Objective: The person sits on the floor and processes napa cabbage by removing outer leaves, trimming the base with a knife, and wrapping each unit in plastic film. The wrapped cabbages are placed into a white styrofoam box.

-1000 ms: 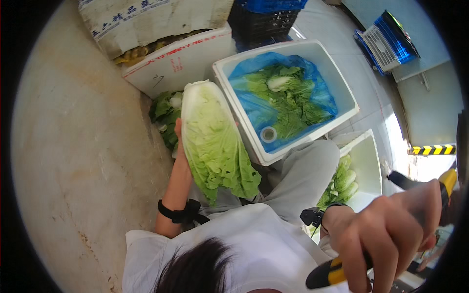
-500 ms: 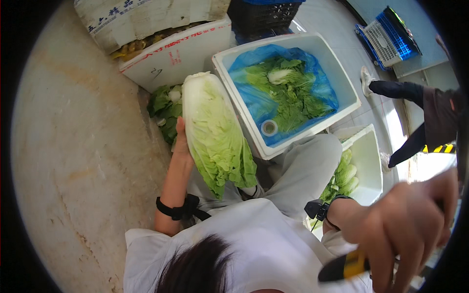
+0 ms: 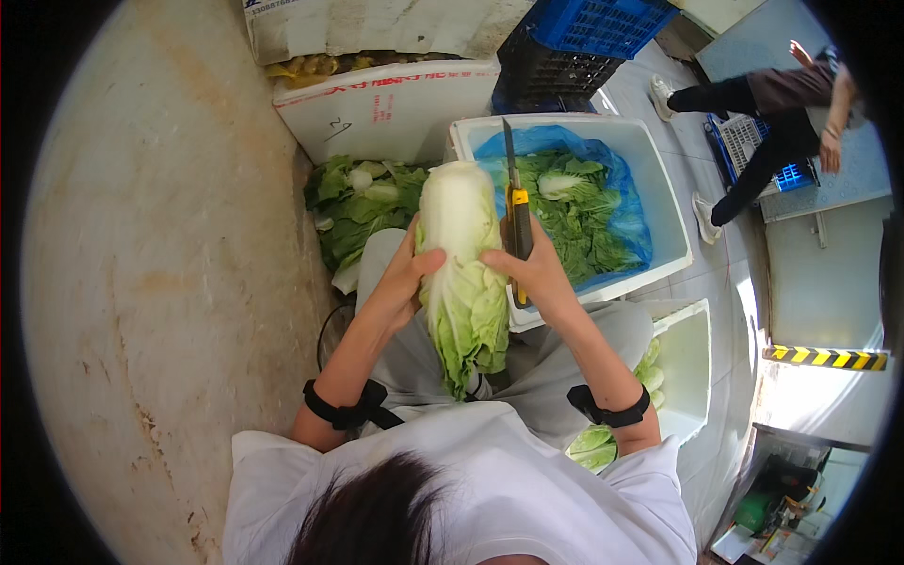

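A long napa cabbage (image 3: 461, 250) with a white base and pale green leaves stands out in front of me, its base pointing away. My left hand (image 3: 405, 273) is closed around its left side, thumb resting on top. On the opposite side my right hand (image 3: 544, 273) grips a yellow and black utility knife (image 3: 520, 226), blade extended and pointing away from me. That hand's thumb also presses on the cabbage. Its fingers are partly hidden behind the knife and the cabbage.
Loose green leaves (image 3: 353, 221) lie at the left by a white box (image 3: 395, 113). A white foam box (image 3: 664, 160) lined with blue plastic holds leaves. Another foam box (image 3: 692, 377) with cabbages stands at right. Blue and black crates (image 3: 603, 26) are stacked behind. A person (image 3: 791, 113) walks at far right.
My right hand has come from the lower right to the cabbage with the utility knife. The cabbage has turned straighter in my left hand. The other person has moved farther away.
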Demonstrator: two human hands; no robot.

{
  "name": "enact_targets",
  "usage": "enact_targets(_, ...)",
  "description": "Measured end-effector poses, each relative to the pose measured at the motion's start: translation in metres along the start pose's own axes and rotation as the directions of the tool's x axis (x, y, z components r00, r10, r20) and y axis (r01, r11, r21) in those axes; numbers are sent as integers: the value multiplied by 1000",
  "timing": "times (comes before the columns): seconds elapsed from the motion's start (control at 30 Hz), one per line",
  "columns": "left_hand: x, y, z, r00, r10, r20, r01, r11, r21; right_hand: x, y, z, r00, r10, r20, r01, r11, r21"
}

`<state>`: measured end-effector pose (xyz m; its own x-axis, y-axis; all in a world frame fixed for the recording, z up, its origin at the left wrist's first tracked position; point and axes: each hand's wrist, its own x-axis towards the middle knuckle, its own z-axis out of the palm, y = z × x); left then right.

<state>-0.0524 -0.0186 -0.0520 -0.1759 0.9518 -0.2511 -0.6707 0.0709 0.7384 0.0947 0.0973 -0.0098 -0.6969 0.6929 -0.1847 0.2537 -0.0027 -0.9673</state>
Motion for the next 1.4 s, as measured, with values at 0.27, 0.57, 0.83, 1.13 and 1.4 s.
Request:
enact_targets(0.27, -5, 15, 6, 998, -64, -15, 66, 969, 237, -8, 5, 11, 979, 194, -53, -189, 978, 91)
enact_targets(0.57, -17, 16, 0, 986, -113, -124, 112, 994, -11, -12, 4, 25, 987, 120, -106, -119, 993, 21)
enact_targets(0.83, -23, 10, 0, 999, -52, 7, 52, 997, 57, -14, 0, 28, 978, 33, -207, -48, 996, -72)
enact_targets(1.13, -21, 7, 2, 982, 188, -14, -177, 944, 278, -9, -4, -6, 987, -94, -131, 82, 992, -94)
enact_targets(1.4, -33, 12, 1, 858, 512, -46, -356, 655, 667, -20, -44, -38, 861, -465, 207, 489, 640, -593)
